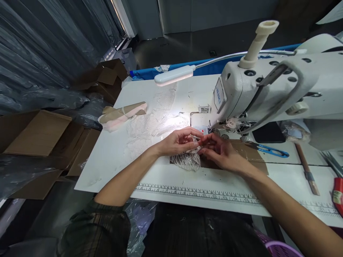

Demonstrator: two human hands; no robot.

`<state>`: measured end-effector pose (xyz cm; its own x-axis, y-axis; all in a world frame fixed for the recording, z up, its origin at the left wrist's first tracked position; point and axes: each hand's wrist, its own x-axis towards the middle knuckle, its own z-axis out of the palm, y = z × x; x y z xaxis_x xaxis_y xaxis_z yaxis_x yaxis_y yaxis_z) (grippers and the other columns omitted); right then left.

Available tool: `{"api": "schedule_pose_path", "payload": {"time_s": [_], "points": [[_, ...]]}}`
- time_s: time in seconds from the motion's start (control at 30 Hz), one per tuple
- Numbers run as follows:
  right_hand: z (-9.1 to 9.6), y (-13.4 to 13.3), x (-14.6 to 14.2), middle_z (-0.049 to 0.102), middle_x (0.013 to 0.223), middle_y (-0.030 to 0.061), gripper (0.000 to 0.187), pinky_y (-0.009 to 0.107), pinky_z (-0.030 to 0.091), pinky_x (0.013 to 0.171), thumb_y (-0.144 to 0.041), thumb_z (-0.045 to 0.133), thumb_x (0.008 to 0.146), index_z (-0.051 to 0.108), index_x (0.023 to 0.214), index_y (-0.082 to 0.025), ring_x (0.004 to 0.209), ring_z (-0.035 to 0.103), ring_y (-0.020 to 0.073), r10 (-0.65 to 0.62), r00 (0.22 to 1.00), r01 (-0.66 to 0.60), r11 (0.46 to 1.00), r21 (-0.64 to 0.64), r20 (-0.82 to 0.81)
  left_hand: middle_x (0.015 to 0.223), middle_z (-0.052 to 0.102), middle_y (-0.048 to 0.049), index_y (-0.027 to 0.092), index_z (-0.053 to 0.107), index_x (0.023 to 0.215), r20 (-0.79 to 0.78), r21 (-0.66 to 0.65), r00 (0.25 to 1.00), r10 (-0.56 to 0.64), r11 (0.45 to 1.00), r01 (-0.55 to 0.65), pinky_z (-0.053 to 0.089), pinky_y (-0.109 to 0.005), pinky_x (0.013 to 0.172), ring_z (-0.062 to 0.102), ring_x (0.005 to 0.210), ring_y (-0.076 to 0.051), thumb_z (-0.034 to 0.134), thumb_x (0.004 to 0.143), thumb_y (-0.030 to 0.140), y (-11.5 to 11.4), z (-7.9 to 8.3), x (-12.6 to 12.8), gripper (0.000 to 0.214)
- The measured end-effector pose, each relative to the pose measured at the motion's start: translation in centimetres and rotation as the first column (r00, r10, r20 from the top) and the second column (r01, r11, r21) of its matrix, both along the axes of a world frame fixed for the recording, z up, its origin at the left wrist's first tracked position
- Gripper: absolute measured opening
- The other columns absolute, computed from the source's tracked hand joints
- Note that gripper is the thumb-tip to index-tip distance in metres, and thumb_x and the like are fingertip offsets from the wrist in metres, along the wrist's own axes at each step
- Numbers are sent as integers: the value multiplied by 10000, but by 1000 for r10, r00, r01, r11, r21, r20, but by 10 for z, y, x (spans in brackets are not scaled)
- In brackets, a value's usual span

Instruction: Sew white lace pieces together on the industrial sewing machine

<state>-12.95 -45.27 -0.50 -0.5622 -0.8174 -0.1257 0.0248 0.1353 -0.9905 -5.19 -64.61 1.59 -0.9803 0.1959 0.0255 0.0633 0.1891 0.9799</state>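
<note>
Both of my hands meet in front of the white sewing machine (235,85), close to its needle area. My left hand (182,141) pinches a piece of white lace (187,160), thumb and fingers closed on its edge. Opposite it, my right hand (218,150) has curled fingers closed at the same lace edge, fingertips nearly touching the left ones. The lace hangs below the hands over a brown board (211,163). More lace (150,125) spreads across the table to the left. The fingertips partly hide the spot they grip.
A lamp (174,75) hangs over the white table (107,167). A rolled pink and brown bundle (123,114) lies left. Blue thread snips (273,150), a wooden-handled brush (307,169) and red-handled scissors (338,194) lie right. A ruler tape (198,194) runs along the front edge. Cardboard boxes (40,132) stand left.
</note>
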Motion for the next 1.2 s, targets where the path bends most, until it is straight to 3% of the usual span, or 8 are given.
{"api": "schedule_pose_path", "payload": {"time_s": [0.17, 0.33, 0.57, 0.63, 0.77, 0.9, 1.03, 1.2], "points": [[1, 11, -17, 680, 892, 64, 245, 301, 513, 557, -463, 536, 864, 562, 942, -232, 791, 660, 205, -92, 993, 106, 970, 220, -77, 1282, 536, -143, 157, 565, 1219, -58, -88, 988, 146, 985, -151, 559, -254, 654, 624, 807, -100, 546, 898, 304, -7, -2, -3, 353], [5, 14, -14, 650, 690, 30, 295, 320, 449, 564, -464, 449, 906, 587, 791, -231, 629, 605, 180, 4, 909, 135, 943, 304, -416, 1046, 660, -105, 157, 660, 818, -286, -316, 890, 355, 842, -437, 538, -290, 701, 621, 951, -161, 586, 874, 315, -17, -2, -7, 183], [9, -5, 22, 632, 1016, 157, 288, 336, 401, 579, -382, 501, 869, 571, 1029, -153, 851, 600, 280, 205, 541, 138, 935, 327, -815, 785, 648, -41, 165, 612, 785, -353, -570, 881, 315, 675, -469, 479, -268, 599, 589, 695, -125, 520, 917, 305, -11, 11, 4, 214], [5, -6, 22, 642, 965, 141, 203, 338, 422, 619, -249, 426, 882, 568, 992, -154, 851, 610, 258, 190, 595, 101, 946, 307, -781, 826, 635, -45, 161, 608, 869, -283, -671, 937, 207, 655, -347, 477, -262, 590, 579, 689, -124, 478, 939, 300, -5, 12, 14, 203], [1, 7, 12, 646, 794, 66, 217, 308, 460, 559, -242, 422, 863, 525, 1036, -161, 601, 620, 168, 31, 945, 63, 960, 274, -326, 1112, 593, -101, 181, 550, 1115, -262, -792, 964, 43, 561, -241, 514, -324, 683, 593, 887, -192, 491, 937, 366, -2, 3, 33, 263], [3, 29, 1, 644, 704, 35, 244, 294, 450, 524, -244, 474, 835, 532, 1059, -167, 573, 627, 172, 3, 984, 57, 941, 334, -177, 1404, 434, -128, 234, 462, 1279, -300, -862, 951, -81, 450, -233, 501, -453, 856, 517, 1128, -271, 523, 925, 385, -19, -5, 38, 389], [10, 36, 1, 668, 779, 60, 201, 297, 381, 541, -238, 444, 868, 612, 963, -185, 635, 608, 188, 53, 715, 275, 895, 351, -697, 1421, 424, -143, 223, 400, 1345, -367, -843, 925, -101, 457, -284, 448, -511, 968, 467, 1230, -289, 578, 893, 411, -31, -3, 34, 520], [8, 16, 16, 624, 1041, 131, 327, 299, 396, 547, -348, 392, 929, 585, 1125, -172, 818, 613, 236, 75, 494, 268, 935, 234, -866, 1290, 550, -123, 184, 510, 1206, -466, -792, 874, -136, 505, -343, 479, -472, 913, 541, 1159, -253, 498, 948, 351, -8, -5, 29, 308]]}}
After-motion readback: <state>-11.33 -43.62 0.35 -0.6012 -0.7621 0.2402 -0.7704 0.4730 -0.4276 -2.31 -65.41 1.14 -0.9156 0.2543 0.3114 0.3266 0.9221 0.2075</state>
